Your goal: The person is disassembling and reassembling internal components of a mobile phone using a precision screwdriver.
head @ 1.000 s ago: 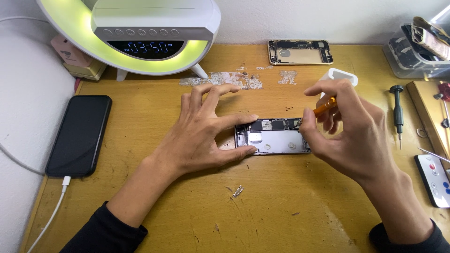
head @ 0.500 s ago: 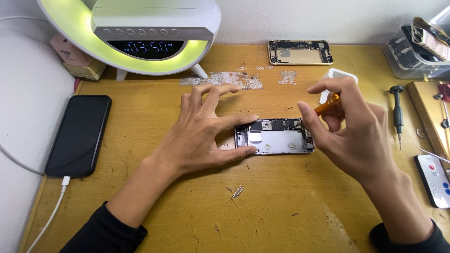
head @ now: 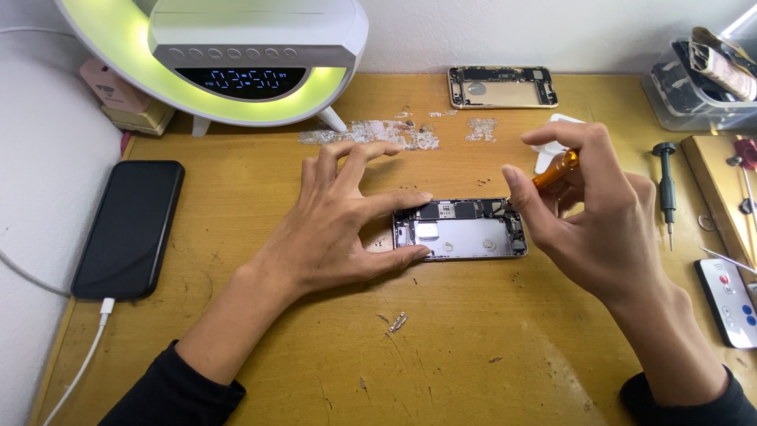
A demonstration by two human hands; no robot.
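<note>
An opened phone body with bare silver insides lies flat in the middle of the wooden desk. My left hand rests on the desk at its left end, thumb and forefinger pinching that end to steady it, other fingers spread. My right hand hovers over the phone's right end and grips an orange-handled screwdriver, tip pointing down toward the phone's upper right corner. The tip itself is hidden behind my fingers.
A black phone on a white cable lies at the left. A glowing clock lamp stands at the back. A gold phone shell lies behind. A black screwdriver, tool tray, remote and plastic box are on the right. A small metal part lies in front.
My right hand with the orange screwdriver has lifted slightly and shifted right along the phone's right end. My left hand has kept its hold on the left end.
</note>
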